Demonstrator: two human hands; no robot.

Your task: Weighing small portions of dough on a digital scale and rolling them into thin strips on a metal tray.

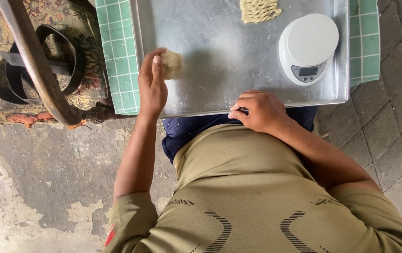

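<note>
Now, left hand (152,86) out over the near-left part of the flat silver metal tray (219,65), fingers loosely curled around a small pale lump of dough (171,64), pinched at its near side between thumb and fingertips while its underside seems to rest on the metal. Right hand (258,110) half-closed and holding nothing, knuckles bent, resting on the tray's near edge just above the lap. Lump likely soft and light, yielding to any squeeze, perhaps a little tacky, so best taken gently around its sides or scooped from beneath rather than gripped hard. Farther up the tray, well apart from the lump, a cluster of pale twisted dough strips (259,10) at the far edge, and toward the right a round white digital kitchen scale (308,48) with a small grey display. Faint dusting of flour across the smooth, probably slippery steel. Under the tray, a desk (119,56) faced in small green tiles with white grout, showing at both sides. Beyond to the left, a curved rusty metal bar (37,63), black looped straps (6,77) and a worn floral patterned cloth (65,14); below and around, cracked grey concrete floor (37,187) with paving blocks on the right.
</note>
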